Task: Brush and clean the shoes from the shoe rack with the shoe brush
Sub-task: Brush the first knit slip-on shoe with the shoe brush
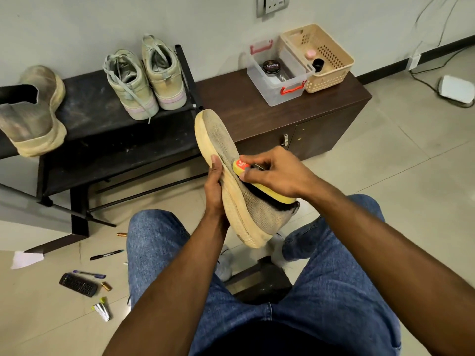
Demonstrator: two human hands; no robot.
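A grey mesh shoe [226,150] with a yellowed sole is held up over my lap, toe pointing away. My left hand [215,186] grips its sole edge from the left. My right hand [272,173] holds a yellow shoe brush [267,188] with a red label, its black bristles pressed on the shoe's upper. On the black shoe rack [102,104] stand a matching grey shoe [33,111] at the left and a pair of pale green sneakers [146,78] in the middle.
A dark wooden cabinet [257,109] right of the rack carries a clear box [277,73] with a polish tin and a beige basket [321,57]. Pens, a remote [78,285] and small items litter the floor at my left. A black stool [262,281] stands between my knees.
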